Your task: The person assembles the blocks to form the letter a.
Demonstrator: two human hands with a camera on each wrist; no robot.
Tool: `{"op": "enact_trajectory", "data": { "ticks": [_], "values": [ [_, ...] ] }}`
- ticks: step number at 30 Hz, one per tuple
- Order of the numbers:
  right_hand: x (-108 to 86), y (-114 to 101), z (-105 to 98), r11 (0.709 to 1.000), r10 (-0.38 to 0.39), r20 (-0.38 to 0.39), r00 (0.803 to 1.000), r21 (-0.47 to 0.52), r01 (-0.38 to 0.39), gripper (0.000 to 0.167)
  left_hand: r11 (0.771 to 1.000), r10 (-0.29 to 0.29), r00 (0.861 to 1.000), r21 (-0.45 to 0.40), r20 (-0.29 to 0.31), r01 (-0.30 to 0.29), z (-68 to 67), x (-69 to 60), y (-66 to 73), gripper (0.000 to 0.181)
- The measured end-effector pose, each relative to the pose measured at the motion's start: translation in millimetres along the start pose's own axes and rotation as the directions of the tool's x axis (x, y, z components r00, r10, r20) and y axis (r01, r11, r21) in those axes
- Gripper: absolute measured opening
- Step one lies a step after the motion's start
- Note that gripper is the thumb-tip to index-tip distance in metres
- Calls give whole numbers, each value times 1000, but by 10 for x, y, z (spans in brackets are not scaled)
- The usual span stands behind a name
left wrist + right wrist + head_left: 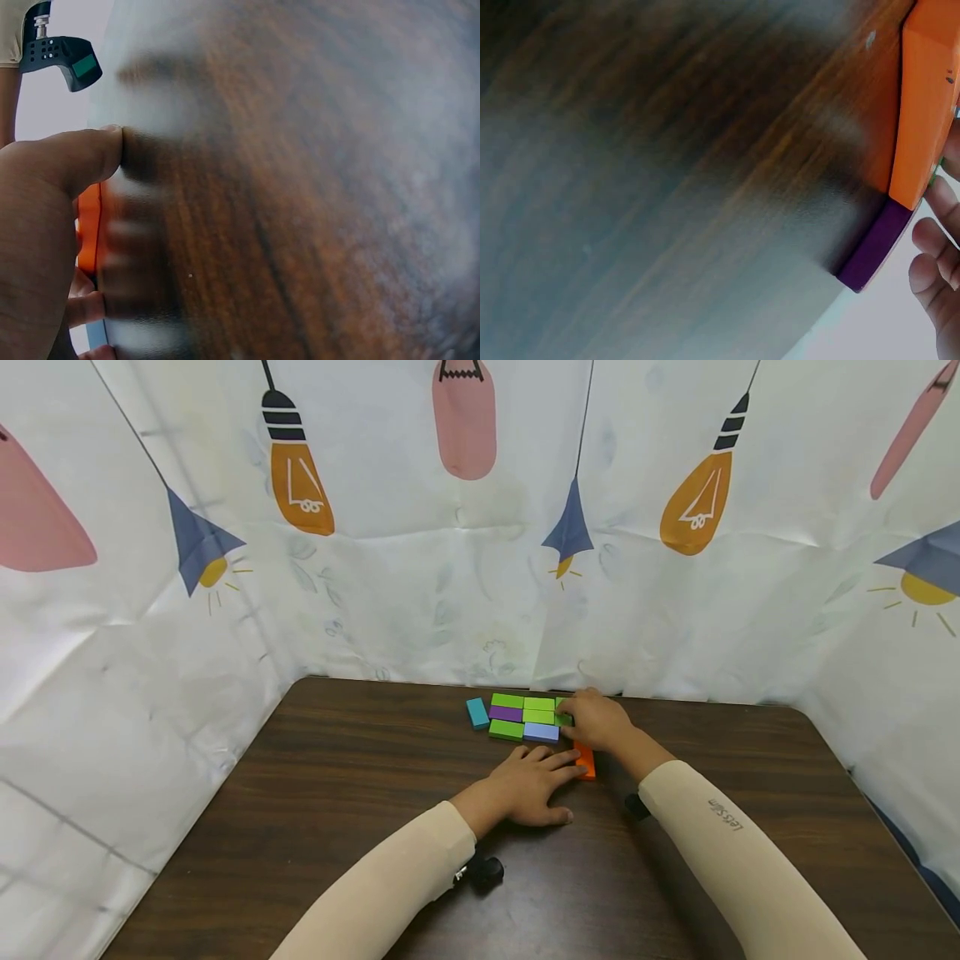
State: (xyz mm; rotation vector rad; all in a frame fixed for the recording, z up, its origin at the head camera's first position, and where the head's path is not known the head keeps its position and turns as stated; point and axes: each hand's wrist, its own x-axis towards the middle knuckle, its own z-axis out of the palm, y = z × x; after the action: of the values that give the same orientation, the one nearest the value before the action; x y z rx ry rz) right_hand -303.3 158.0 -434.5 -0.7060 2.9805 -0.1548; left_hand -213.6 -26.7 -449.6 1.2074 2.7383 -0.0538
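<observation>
Small coloured blocks lie grouped near the far edge of the table. Among them are a purple block (506,713), a lavender-blue block (541,732), and several green ones, including a dark green block (506,730). My right hand (598,720) pinches a green block (562,720) at the group's right end; its fingers partly cover it. In the right wrist view, an orange block (928,105) meets another purple block (876,246) beside the fingers. My left hand (528,785) lies low with fingers spread, its fingertips touching the orange block.
A teal block (477,713) lies slightly tilted at the group's left. The dark wooden table (337,793) meets a patterned white curtain (480,585) behind. Black wrist devices show under both sleeves, one at the left wrist (487,872).
</observation>
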Motion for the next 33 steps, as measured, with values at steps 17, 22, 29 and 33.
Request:
{"op": "enact_trajectory", "data": {
  "ticks": [17, 22, 29, 33],
  "values": [
    [-316, 248, -258, 995, 5, -113, 994, 103, 7, 41, 999, 2, 1000, -39, 19, -1, 22, 32, -7, 76],
    [-516, 356, -282, 997, -21, -119, 993, 76, 30, 40, 999, -4, 1000, -44, 25, 6, 56, 36, -29, 76],
    [-776, 451, -239, 995, -17, -105, 994, 94, 26, 40, 999, -4, 1000, -44, 22, 5, 49, 46, -25, 76],
    [-909, 459, -185, 993, -12, -85, 996, 114, 22, 40, 1000, -5, 1000, -31, 19, 5, 31, 39, -14, 76]
  ]
}}
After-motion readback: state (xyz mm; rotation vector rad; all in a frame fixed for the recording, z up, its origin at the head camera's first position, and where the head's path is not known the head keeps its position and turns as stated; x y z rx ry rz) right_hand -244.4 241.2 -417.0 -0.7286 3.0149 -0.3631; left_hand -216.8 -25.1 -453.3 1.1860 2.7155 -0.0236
